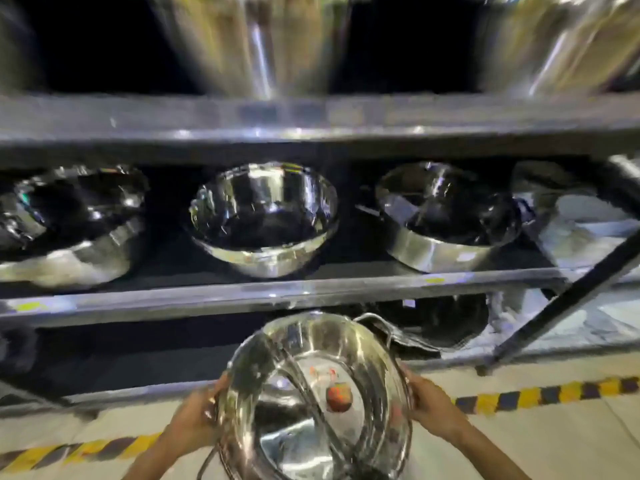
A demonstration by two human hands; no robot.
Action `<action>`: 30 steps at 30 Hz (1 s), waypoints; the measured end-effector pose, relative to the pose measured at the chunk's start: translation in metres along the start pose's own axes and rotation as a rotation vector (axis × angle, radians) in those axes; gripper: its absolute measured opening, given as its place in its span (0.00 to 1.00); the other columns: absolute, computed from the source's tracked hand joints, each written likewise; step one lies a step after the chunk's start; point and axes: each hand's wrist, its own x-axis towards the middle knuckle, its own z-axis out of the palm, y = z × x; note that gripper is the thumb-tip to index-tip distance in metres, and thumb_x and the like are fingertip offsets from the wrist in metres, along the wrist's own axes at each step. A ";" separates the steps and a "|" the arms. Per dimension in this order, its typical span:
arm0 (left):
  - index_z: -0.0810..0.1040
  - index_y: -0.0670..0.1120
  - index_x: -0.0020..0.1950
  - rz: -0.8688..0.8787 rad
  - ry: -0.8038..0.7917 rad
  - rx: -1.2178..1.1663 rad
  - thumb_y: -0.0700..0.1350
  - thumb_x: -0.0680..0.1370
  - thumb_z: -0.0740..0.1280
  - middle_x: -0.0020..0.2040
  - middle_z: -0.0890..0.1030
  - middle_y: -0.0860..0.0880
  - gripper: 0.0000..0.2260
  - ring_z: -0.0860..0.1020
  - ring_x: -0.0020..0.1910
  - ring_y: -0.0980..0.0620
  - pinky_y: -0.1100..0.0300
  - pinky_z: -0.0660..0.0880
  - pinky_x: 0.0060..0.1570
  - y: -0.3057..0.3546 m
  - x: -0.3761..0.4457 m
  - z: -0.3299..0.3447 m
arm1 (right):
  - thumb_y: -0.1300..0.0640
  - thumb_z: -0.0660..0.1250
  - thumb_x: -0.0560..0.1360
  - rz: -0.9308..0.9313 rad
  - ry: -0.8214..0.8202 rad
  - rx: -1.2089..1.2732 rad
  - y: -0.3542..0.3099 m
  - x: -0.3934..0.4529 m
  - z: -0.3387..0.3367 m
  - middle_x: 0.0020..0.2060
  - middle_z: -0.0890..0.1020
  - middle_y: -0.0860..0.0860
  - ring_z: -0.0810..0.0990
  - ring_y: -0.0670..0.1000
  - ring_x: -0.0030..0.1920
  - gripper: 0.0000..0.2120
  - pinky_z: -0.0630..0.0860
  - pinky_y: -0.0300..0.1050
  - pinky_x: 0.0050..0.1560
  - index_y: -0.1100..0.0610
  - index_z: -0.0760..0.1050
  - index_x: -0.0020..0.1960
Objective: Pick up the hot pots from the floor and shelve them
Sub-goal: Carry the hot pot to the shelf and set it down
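While carried toward storage: steel shelving rack (311, 299), three tiers visible, spanning the whole view. Top tier: tall vessels (256, 46), blurred. Middle tier: row of steel bowls and pans, centre bowl (263, 220) flanked by a pan at right (446, 220) and a blurred one at left (72, 226). Lowest tier: dark, open bay at left; handled vessel (398, 334) at right. Floor (554, 438) pale, crossed by striped hazard tape (540, 393).

Hot pot (318, 400): wide, divided steel basin, held clear of the floor, just in front of the lowest tier, mouth tilted toward the camera; small red sticker (338, 398) inside. Left hand (197, 414) closed on left rim; right hand (429, 403) closed on right rim.

Handling, judged: rigid, thin-walled, probably light for its width; polished metal slippery, so opposite rims or side handles the surest hold. Best kept level when slid in.
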 end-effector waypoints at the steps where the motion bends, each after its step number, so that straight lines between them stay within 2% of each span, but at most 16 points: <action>1: 0.76 0.61 0.38 0.034 -0.019 0.093 0.32 0.75 0.62 0.23 0.77 0.66 0.22 0.76 0.28 0.70 0.71 0.70 0.39 -0.036 0.028 0.002 | 0.58 0.72 0.70 -0.052 0.015 -0.001 0.011 0.018 0.007 0.62 0.72 0.42 0.72 0.42 0.58 0.38 0.66 0.19 0.46 0.51 0.55 0.74; 3: 0.83 0.53 0.47 0.062 0.014 0.277 0.33 0.75 0.64 0.31 0.83 0.56 0.15 0.77 0.26 0.61 0.72 0.72 0.31 -0.065 0.061 0.003 | 0.58 0.75 0.68 -0.083 -0.003 -0.057 0.026 0.045 0.024 0.65 0.72 0.44 0.74 0.41 0.58 0.29 0.67 0.18 0.46 0.56 0.68 0.66; 4: 0.79 0.49 0.57 0.092 0.014 0.288 0.34 0.72 0.68 0.41 0.84 0.47 0.16 0.80 0.34 0.55 0.67 0.77 0.36 -0.078 0.079 0.004 | 0.59 0.75 0.67 -0.091 0.032 -0.077 0.038 0.061 0.030 0.63 0.76 0.44 0.77 0.38 0.52 0.23 0.68 0.19 0.43 0.59 0.72 0.60; 5: 0.75 0.49 0.63 0.140 0.023 0.347 0.37 0.68 0.72 0.48 0.83 0.42 0.24 0.82 0.42 0.47 0.58 0.80 0.45 -0.089 0.101 0.005 | 0.60 0.75 0.67 -0.107 0.076 -0.062 0.053 0.077 0.036 0.55 0.80 0.42 0.77 0.34 0.45 0.24 0.68 0.20 0.41 0.60 0.72 0.61; 6: 0.74 0.51 0.63 0.224 0.038 0.384 0.41 0.64 0.75 0.50 0.83 0.43 0.28 0.82 0.45 0.45 0.51 0.79 0.51 -0.098 0.116 0.007 | 0.60 0.75 0.67 -0.118 0.088 -0.073 0.062 0.091 0.040 0.45 0.80 0.36 0.76 0.32 0.39 0.30 0.68 0.23 0.42 0.57 0.69 0.67; 8: 0.76 0.53 0.60 0.302 0.046 0.373 0.44 0.61 0.77 0.44 0.84 0.48 0.28 0.81 0.38 0.53 0.50 0.78 0.50 -0.113 0.147 0.001 | 0.60 0.75 0.68 -0.149 0.099 -0.092 0.073 0.120 0.049 0.34 0.77 0.33 0.74 0.33 0.38 0.39 0.71 0.29 0.46 0.53 0.59 0.73; 10: 0.75 0.42 0.62 0.313 0.124 0.341 0.35 0.64 0.77 0.43 0.83 0.45 0.28 0.77 0.35 0.58 0.55 0.78 0.49 -0.117 0.173 0.000 | 0.63 0.73 0.69 -0.238 0.118 -0.092 0.080 0.143 0.056 0.29 0.78 0.31 0.75 0.30 0.35 0.38 0.70 0.22 0.43 0.56 0.58 0.73; 12: 0.78 0.36 0.54 0.358 0.160 0.294 0.31 0.66 0.74 0.47 0.83 0.36 0.17 0.76 0.41 0.53 0.47 0.76 0.52 -0.120 0.195 -0.002 | 0.66 0.72 0.70 -0.270 0.158 -0.064 0.078 0.163 0.059 0.26 0.78 0.37 0.75 0.34 0.33 0.38 0.71 0.24 0.43 0.60 0.56 0.74; 14: 0.80 0.40 0.48 0.361 0.203 0.204 0.30 0.67 0.72 0.48 0.82 0.36 0.11 0.76 0.45 0.48 0.44 0.75 0.54 -0.112 0.198 -0.004 | 0.64 0.71 0.71 -0.244 0.179 0.025 0.069 0.174 0.060 0.33 0.78 0.51 0.74 0.45 0.40 0.38 0.74 0.41 0.53 0.59 0.55 0.74; 15: 0.79 0.41 0.50 0.354 0.208 0.153 0.30 0.68 0.72 0.49 0.81 0.38 0.13 0.77 0.47 0.48 0.45 0.74 0.55 -0.109 0.201 -0.007 | 0.63 0.71 0.71 -0.227 0.190 0.038 0.065 0.177 0.061 0.36 0.78 0.57 0.74 0.48 0.42 0.38 0.75 0.47 0.56 0.58 0.56 0.75; 16: 0.78 0.39 0.56 0.351 0.219 0.124 0.30 0.68 0.71 0.52 0.80 0.40 0.17 0.77 0.50 0.47 0.47 0.73 0.58 -0.108 0.205 -0.009 | 0.63 0.71 0.71 -0.215 0.192 0.054 0.063 0.179 0.061 0.35 0.78 0.58 0.73 0.49 0.41 0.37 0.75 0.46 0.55 0.58 0.57 0.74; 19: 0.67 0.33 0.67 0.323 0.246 0.084 0.29 0.69 0.70 0.64 0.74 0.39 0.28 0.74 0.61 0.44 0.47 0.68 0.67 -0.103 0.215 -0.013 | 0.63 0.70 0.72 -0.206 0.190 0.052 0.058 0.187 0.063 0.28 0.70 0.47 0.71 0.44 0.33 0.31 0.73 0.36 0.44 0.57 0.63 0.72; 23: 0.70 0.34 0.65 0.350 0.250 0.041 0.28 0.69 0.69 0.63 0.76 0.37 0.24 0.74 0.56 0.47 0.52 0.70 0.60 -0.110 0.235 -0.009 | 0.63 0.69 0.72 -0.172 0.193 0.061 0.061 0.210 0.064 0.29 0.68 0.47 0.72 0.47 0.36 0.23 0.73 0.48 0.56 0.65 0.68 0.66; 25: 0.70 0.34 0.65 0.360 0.256 0.008 0.27 0.69 0.68 0.62 0.76 0.37 0.24 0.75 0.56 0.47 0.52 0.70 0.60 -0.115 0.245 -0.007 | 0.64 0.69 0.73 -0.158 0.220 0.066 0.060 0.223 0.067 0.31 0.72 0.47 0.74 0.43 0.36 0.26 0.71 0.47 0.59 0.67 0.65 0.68; 28: 0.68 0.33 0.66 0.327 0.269 -0.053 0.25 0.69 0.66 0.63 0.75 0.35 0.25 0.74 0.57 0.45 0.51 0.69 0.62 -0.121 0.265 -0.011 | 0.64 0.67 0.74 -0.143 0.204 0.083 0.052 0.239 0.071 0.50 0.81 0.59 0.80 0.54 0.51 0.33 0.71 0.51 0.66 0.57 0.57 0.74; 30: 0.69 0.33 0.66 0.301 0.249 -0.051 0.24 0.69 0.65 0.62 0.76 0.36 0.25 0.73 0.61 0.42 0.48 0.69 0.64 -0.125 0.278 -0.013 | 0.64 0.66 0.74 -0.110 0.197 0.077 0.048 0.251 0.075 0.62 0.77 0.59 0.75 0.56 0.63 0.33 0.68 0.51 0.69 0.55 0.56 0.75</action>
